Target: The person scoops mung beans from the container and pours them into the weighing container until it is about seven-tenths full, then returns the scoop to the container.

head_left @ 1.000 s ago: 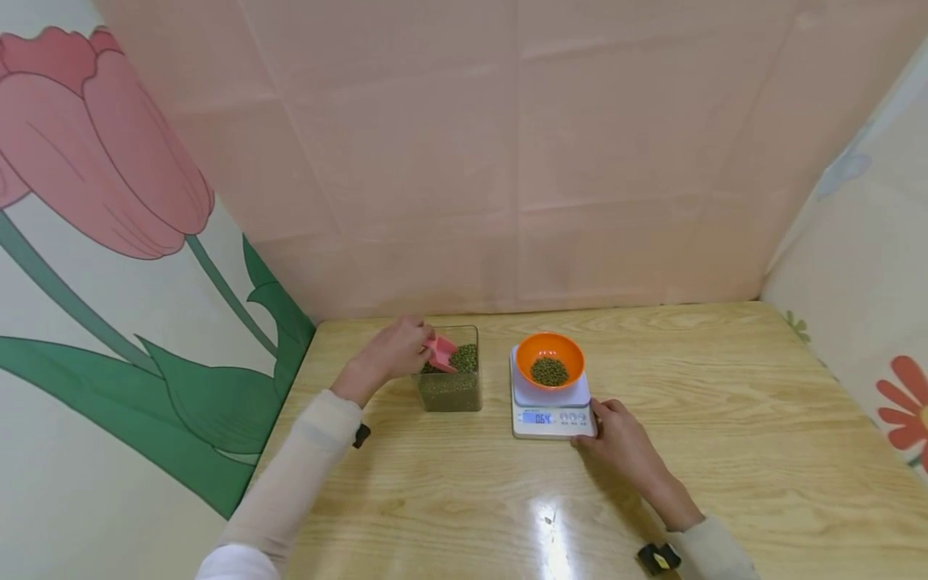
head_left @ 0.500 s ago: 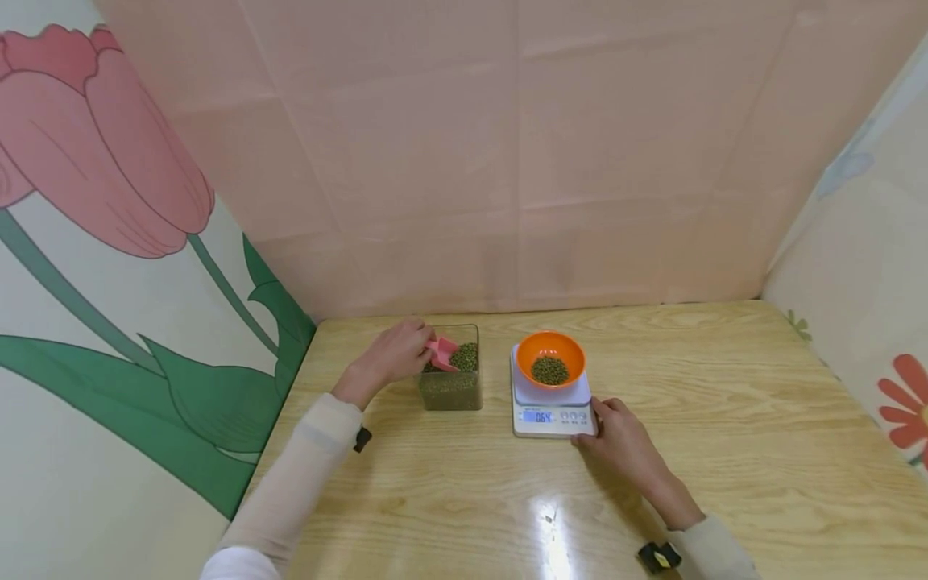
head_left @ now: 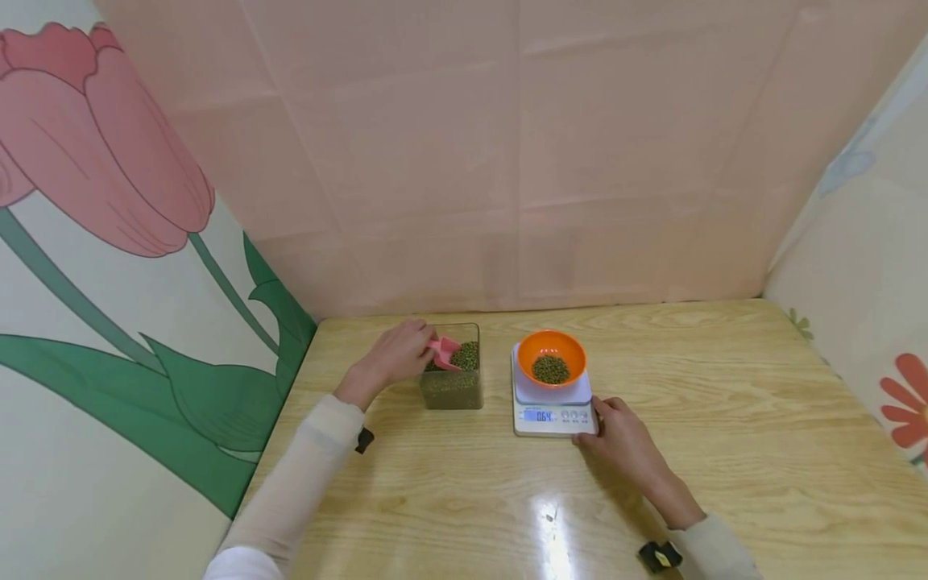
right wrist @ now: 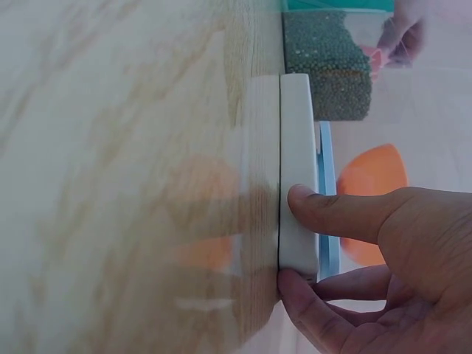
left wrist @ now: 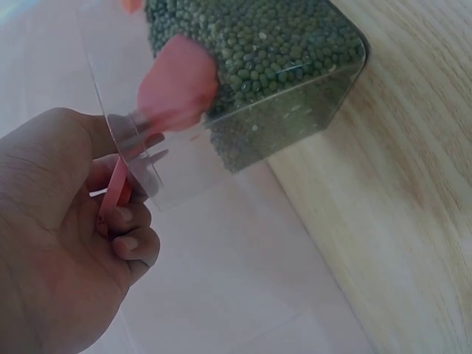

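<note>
A small pink plastic scoop (head_left: 444, 354) is gripped at its handle by the left hand (head_left: 395, 354), with the fingers curled around it. The blade of the scoop is kept inside a clear, square-sided plastic container (head_left: 453, 396), against the small green beans (head_left: 467, 356) by which this container is partly filled. Whether beans are carried in the blade cannot be told.

By the right hand (head_left: 623, 443), a flat white digital scale (head_left: 528, 393) is pinched at its near right corner. On the platform of the scale, a round, glossy orange bowl (head_left: 551, 342) is placed upright, and a small heap of beans (head_left: 551, 370) is contained at its bottom. Dark digits are shown on the bluish display (head_left: 538, 416).

The container is situated to the left of the scale, near but apart from it. Both are supported by a light wood-grain table (head_left: 435, 491), behind which a creased pink sheet (head_left: 435, 161) is seen.
</note>
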Demonstrator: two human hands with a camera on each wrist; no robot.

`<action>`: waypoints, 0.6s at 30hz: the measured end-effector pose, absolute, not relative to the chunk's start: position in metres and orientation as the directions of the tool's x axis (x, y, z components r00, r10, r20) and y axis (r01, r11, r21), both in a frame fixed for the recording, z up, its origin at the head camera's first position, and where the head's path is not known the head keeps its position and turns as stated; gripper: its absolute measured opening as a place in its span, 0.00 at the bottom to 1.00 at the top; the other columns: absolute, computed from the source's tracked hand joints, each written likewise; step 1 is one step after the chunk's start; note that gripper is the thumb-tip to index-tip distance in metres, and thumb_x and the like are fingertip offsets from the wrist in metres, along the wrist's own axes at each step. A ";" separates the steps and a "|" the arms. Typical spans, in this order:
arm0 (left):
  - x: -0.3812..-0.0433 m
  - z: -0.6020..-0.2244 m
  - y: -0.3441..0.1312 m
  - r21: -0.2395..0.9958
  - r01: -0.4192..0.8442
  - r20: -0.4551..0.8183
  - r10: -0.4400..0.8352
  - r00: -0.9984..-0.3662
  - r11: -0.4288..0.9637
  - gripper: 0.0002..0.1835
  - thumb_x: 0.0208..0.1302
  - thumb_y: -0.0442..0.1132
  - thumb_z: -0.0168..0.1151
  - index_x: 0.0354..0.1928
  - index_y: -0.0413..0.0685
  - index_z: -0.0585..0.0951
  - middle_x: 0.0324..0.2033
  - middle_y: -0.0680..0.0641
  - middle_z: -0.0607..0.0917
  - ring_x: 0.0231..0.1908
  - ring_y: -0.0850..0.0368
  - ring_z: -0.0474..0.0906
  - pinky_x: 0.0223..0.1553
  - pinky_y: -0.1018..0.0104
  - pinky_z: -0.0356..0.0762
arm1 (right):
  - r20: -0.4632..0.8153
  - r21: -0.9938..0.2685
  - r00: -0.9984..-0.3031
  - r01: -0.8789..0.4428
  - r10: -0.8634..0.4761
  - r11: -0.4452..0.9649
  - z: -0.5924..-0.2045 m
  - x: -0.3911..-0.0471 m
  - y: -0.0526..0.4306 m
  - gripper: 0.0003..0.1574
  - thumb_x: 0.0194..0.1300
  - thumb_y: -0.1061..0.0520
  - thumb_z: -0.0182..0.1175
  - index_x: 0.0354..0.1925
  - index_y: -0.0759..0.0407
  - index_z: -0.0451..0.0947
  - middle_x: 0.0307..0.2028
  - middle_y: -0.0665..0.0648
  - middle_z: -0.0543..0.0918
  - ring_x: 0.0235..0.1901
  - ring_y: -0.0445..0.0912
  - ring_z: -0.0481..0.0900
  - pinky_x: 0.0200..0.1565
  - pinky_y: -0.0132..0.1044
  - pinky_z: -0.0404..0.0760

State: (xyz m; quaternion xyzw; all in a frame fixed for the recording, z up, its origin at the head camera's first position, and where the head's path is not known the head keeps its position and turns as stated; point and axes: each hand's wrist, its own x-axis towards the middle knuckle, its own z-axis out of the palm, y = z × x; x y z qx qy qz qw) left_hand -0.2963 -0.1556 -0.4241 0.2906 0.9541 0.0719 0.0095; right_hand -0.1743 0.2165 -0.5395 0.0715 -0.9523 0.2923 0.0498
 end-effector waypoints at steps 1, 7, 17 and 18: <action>-0.297 -0.425 -0.156 0.140 0.554 0.024 0.556 -0.831 0.821 0.11 0.80 0.40 0.60 0.54 0.41 0.85 0.46 0.45 0.86 0.46 0.49 0.81 0.47 0.54 0.82 | 0.142 -0.547 -0.984 -0.168 -0.107 0.820 -0.540 -0.175 0.217 0.48 0.55 0.59 0.82 0.65 0.83 0.73 0.47 0.73 0.82 0.38 0.56 0.80 0.37 0.44 0.83; -0.298 -0.427 -0.155 0.144 0.560 0.032 0.562 -0.826 0.816 0.12 0.80 0.40 0.60 0.55 0.41 0.85 0.47 0.45 0.86 0.47 0.49 0.81 0.51 0.54 0.82 | 0.153 -0.542 -0.982 -0.174 -0.107 0.822 -0.542 -0.175 0.218 0.49 0.55 0.58 0.82 0.65 0.83 0.73 0.47 0.72 0.82 0.40 0.56 0.81 0.38 0.45 0.82; -0.299 -0.432 -0.151 0.155 0.566 0.045 0.566 -0.823 0.810 0.09 0.79 0.38 0.61 0.52 0.42 0.84 0.46 0.46 0.86 0.48 0.48 0.81 0.53 0.54 0.81 | 0.137 -0.550 -0.985 -0.161 -0.102 0.819 -0.544 -0.175 0.218 0.49 0.55 0.58 0.82 0.66 0.83 0.72 0.48 0.73 0.82 0.40 0.56 0.81 0.39 0.47 0.83; -0.299 -0.432 -0.151 0.154 0.566 0.047 0.566 -0.823 0.810 0.09 0.79 0.38 0.61 0.52 0.42 0.84 0.45 0.46 0.86 0.48 0.49 0.80 0.53 0.54 0.81 | 0.136 -0.551 -0.986 -0.160 -0.101 0.819 -0.544 -0.175 0.218 0.49 0.56 0.58 0.82 0.66 0.83 0.72 0.48 0.73 0.82 0.40 0.56 0.81 0.39 0.47 0.83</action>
